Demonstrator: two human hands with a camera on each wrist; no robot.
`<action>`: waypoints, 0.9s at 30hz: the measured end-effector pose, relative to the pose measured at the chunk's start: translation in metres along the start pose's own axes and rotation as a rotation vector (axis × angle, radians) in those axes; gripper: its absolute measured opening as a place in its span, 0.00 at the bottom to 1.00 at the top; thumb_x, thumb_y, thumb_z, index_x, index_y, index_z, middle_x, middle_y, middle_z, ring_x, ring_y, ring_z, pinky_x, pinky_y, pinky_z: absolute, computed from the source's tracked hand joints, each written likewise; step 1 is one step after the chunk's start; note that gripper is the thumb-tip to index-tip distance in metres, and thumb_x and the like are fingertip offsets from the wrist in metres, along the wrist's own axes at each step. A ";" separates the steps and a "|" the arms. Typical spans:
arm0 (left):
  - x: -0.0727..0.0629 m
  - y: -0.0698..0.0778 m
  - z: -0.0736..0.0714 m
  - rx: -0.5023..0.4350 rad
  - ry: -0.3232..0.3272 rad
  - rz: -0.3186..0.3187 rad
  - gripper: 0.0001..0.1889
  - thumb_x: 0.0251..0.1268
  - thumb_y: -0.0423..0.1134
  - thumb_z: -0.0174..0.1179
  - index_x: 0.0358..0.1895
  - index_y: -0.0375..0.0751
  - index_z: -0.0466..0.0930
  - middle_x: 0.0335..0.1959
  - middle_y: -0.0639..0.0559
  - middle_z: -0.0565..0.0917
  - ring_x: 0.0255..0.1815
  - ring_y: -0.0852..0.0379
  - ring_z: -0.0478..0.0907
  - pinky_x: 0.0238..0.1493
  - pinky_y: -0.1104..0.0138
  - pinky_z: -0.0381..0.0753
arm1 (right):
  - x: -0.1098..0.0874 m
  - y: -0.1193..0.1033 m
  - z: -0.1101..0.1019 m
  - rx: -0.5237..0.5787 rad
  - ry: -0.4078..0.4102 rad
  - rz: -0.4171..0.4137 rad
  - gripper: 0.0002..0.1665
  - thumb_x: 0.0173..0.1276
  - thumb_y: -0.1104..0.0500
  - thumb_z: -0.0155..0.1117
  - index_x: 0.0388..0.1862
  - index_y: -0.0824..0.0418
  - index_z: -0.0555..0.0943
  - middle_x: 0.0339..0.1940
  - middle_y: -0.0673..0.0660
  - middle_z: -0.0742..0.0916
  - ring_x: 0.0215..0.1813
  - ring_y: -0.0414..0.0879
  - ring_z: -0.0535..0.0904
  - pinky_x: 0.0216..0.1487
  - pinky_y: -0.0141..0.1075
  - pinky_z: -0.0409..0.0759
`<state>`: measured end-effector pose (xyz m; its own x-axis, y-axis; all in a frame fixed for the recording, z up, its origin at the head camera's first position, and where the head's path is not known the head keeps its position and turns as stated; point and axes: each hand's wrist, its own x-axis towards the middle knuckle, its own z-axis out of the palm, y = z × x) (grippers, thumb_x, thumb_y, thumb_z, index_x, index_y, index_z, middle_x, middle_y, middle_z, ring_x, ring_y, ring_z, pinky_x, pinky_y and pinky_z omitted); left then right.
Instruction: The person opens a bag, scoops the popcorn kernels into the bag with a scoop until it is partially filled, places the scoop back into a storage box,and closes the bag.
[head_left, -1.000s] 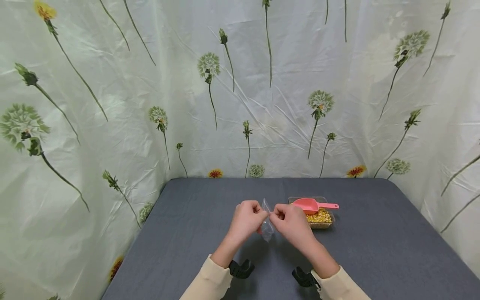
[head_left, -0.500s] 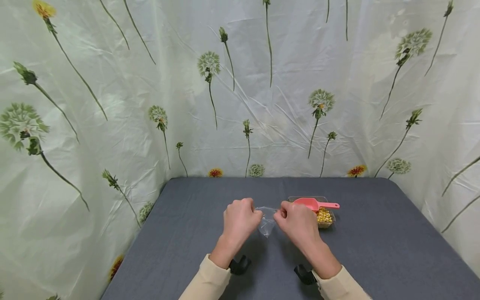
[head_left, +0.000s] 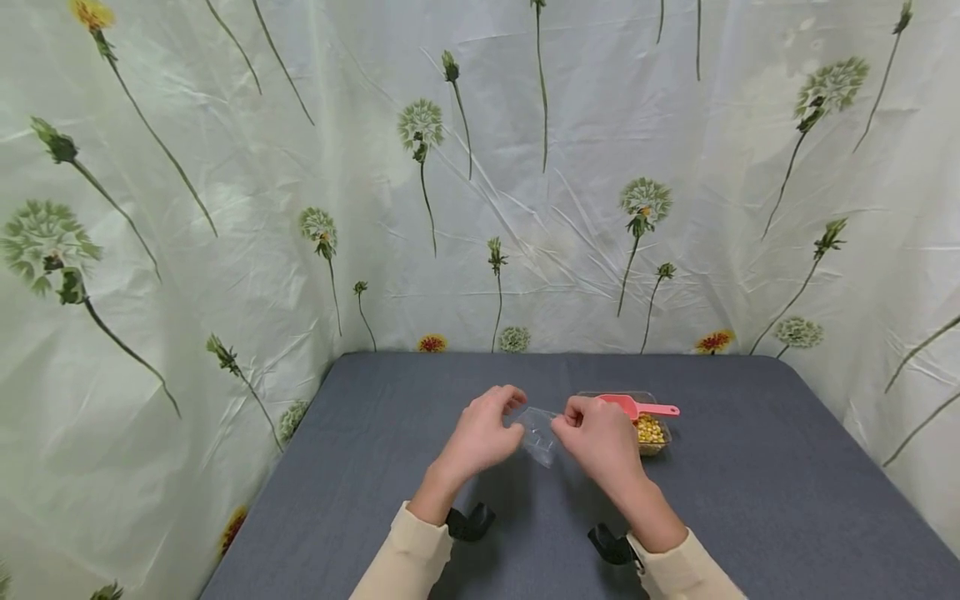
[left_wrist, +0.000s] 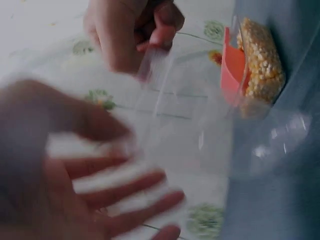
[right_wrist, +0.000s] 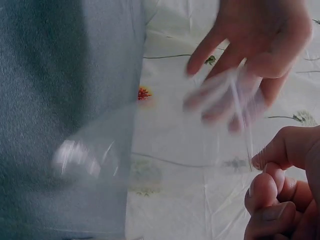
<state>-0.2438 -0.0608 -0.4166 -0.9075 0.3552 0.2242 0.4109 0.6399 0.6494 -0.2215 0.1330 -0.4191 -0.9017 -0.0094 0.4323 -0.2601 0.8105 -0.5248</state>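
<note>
A clear plastic bag [head_left: 538,437] hangs in the air between both hands, over the dark table. My right hand [head_left: 603,433] pinches one top corner of it between thumb and curled fingers, and the right wrist view shows this grip on the bag's edge [right_wrist: 240,110]. On the other side, my left hand [head_left: 483,429] has its fingers spread apart and straight, beside the bag's free corner. In the left wrist view the left fingers [left_wrist: 145,187] are blurred and not closed on the plastic.
Behind the right hand stands a clear rectangular container [head_left: 660,450] of yellow corn kernels [head_left: 649,430]. A pink scoop [head_left: 645,408] lies on top, its handle reaching past the right rim. The grey-blue tabletop [head_left: 420,392] ends at a flower-print curtain [head_left: 375,167].
Both hands gripped the bag's top and drew apart, stretching it. Since then the left hand has let go and spread its fingers; the right hand keeps its pinch.
</note>
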 end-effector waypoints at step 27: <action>0.012 -0.033 0.054 -0.563 -0.229 0.177 0.40 0.60 0.45 0.74 0.71 0.62 0.60 0.67 0.61 0.72 0.75 0.60 0.61 0.71 0.45 0.61 | 0.001 0.011 0.001 0.478 -0.129 0.203 0.18 0.66 0.62 0.64 0.15 0.57 0.76 0.13 0.54 0.78 0.18 0.48 0.70 0.20 0.36 0.66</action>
<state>-0.2639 -0.0404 -0.4748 -0.7630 0.5994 0.2421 0.3875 0.1242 0.9135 -0.2249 0.1412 -0.4248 -0.9774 0.0236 0.2101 -0.1778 0.4467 -0.8768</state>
